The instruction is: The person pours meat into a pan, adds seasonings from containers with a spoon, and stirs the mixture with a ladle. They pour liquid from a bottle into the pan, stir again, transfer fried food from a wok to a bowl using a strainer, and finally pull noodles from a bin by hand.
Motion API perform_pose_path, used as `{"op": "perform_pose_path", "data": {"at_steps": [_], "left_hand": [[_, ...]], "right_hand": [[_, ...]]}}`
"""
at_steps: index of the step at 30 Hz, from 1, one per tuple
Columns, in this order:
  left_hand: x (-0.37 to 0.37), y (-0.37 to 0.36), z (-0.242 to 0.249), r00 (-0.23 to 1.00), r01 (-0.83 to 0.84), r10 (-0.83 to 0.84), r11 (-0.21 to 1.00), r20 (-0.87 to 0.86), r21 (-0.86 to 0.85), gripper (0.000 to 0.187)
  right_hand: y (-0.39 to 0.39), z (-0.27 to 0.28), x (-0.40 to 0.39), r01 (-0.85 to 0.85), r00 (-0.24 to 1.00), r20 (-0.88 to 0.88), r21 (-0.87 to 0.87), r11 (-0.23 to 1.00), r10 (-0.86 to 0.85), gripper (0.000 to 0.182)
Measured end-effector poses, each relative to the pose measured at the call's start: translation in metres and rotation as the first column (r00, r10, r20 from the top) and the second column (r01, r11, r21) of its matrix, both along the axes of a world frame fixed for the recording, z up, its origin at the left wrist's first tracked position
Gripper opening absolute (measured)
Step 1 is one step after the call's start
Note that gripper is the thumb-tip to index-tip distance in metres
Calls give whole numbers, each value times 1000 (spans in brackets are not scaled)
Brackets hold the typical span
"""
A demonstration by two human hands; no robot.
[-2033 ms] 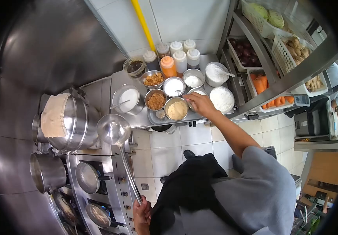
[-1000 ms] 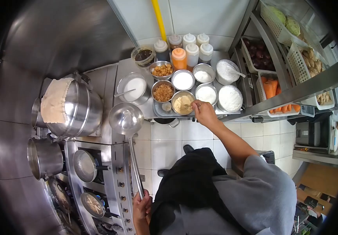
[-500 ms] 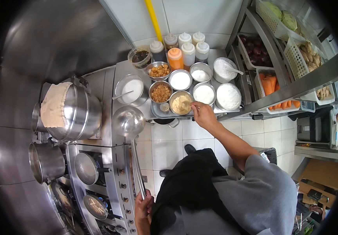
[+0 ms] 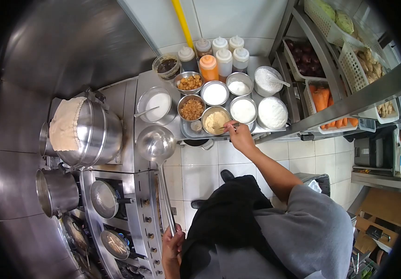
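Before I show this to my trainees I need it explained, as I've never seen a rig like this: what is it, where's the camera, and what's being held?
There is no machine here, only a person's two bare hands in a kitchen. One camera, worn on that person's head, looks forward and down at the hands. The left hand grips a long-handled steel ladle by its handle. The right hand holds a thin utensil, probably a spoon, in a bowl of pale yellow powder. On the steel counter stand more bowls, some with white contents, two with brown pieces, and squeeze bottles behind them. To the left, pans sit on a stove; to the right, metal shelving holds carrots.
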State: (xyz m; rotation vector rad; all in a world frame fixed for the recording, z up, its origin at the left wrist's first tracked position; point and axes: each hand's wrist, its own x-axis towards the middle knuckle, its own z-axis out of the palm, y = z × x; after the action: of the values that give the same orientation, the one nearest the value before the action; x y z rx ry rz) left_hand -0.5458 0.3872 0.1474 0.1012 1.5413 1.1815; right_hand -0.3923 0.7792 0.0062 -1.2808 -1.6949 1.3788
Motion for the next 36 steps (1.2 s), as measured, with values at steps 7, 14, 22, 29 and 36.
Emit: {"op": "perform_pose_path", "data": {"at_steps": [7,14,22,29,36], "left_hand": [[-2,-2,-7,1000,14,-15,1000,12,10,23],[-2,-2,-6,999,25,-25,1000,20,-2,22],[-1,12,12,996,83,-83,997,-31,-3,37],[-4,11,18,989,144,-142,988,49,-55,41],[1,26,38,981,196,-194,966,26,-171,39]], "right_hand": [[4,-5,0,57,995,-81,-43,997,-60,24],[14,1,13,68,984,-150,-208,976,-101,27],[17,34,21,67,953,-262,-301,951,-150,25],[-15,67,-10,-150,961,-266,-274,950,75,25],[-24,92,2,-50,996,-52,296,954,68,20]]}}
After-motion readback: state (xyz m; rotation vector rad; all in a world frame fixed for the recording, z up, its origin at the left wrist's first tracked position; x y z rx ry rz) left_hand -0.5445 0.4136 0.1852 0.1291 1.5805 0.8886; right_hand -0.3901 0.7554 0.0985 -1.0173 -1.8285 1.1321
